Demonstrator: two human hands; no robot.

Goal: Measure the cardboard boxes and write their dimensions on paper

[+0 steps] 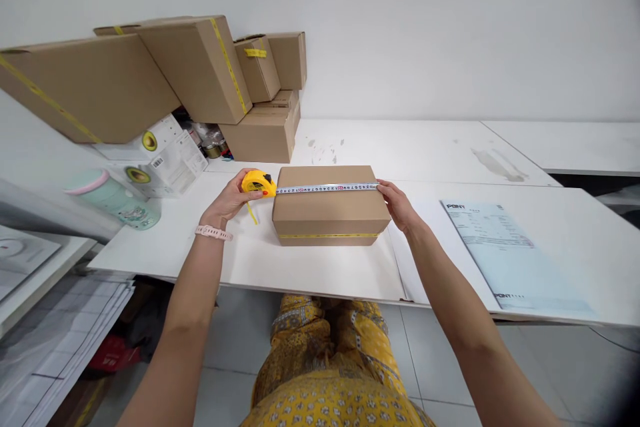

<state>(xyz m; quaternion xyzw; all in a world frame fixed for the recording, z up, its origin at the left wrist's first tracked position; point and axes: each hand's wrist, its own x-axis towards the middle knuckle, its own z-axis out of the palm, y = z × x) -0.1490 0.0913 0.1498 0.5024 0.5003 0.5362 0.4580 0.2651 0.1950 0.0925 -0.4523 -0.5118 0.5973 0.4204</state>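
Note:
A brown cardboard box (325, 210) lies on the white table in front of me, with a yellow strip along its near side. My left hand (234, 197) is closed around a yellow tape measure (257, 181) at the box's left edge. From its case the white blade (325, 188) runs straight across the box top. At the right edge, my right hand (395, 203) pinches the blade's free end against the box. A yellow strap hangs below the tape measure's case.
Several cardboard boxes (263, 133) are stacked at the back left, beside white cartons with avocado pictures (165, 153). A mint-green tumbler (117, 200) stands at the left. Printed papers (505, 247) lie on the right of the white table (310, 273).

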